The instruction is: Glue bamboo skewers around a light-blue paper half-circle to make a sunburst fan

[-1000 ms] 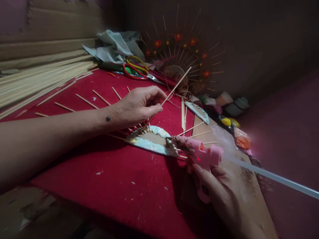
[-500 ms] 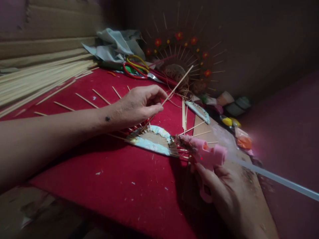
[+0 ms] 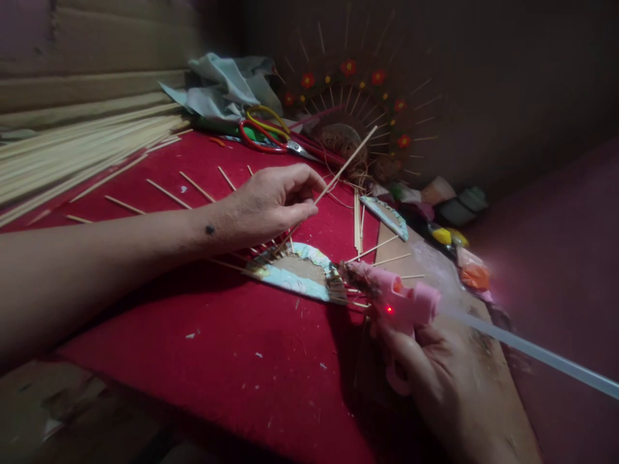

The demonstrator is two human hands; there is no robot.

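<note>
My left hand [image 3: 271, 203] pinches a thin bamboo stick [image 3: 345, 164] that slants up to the right, above a half-round cardboard piece [image 3: 294, 274] with a pale blue patterned rim and several sticks fanned out from it. My right hand [image 3: 449, 380] grips a pink hot glue gun [image 3: 399, 299] whose red light is on; its nozzle points left at the right end of the cardboard piece. A clear glue stick [image 3: 532, 351] juts out of the gun's back to the right.
All lies on a red cloth [image 3: 217, 348]. A pile of long bamboo sticks [image 3: 72, 154] is at the left, loose short sticks [image 3: 169, 193] beside it. Scissors [image 3: 271, 135], crumpled cloth [image 3: 225, 87], a finished fan with red flowers [image 3: 362, 109] and coloured scraps [image 3: 449, 222] stand behind.
The glue gun has shifted slightly to the right, away from the cardboard piece's end. My left hand has kept its hold on the stick, nearly still.
</note>
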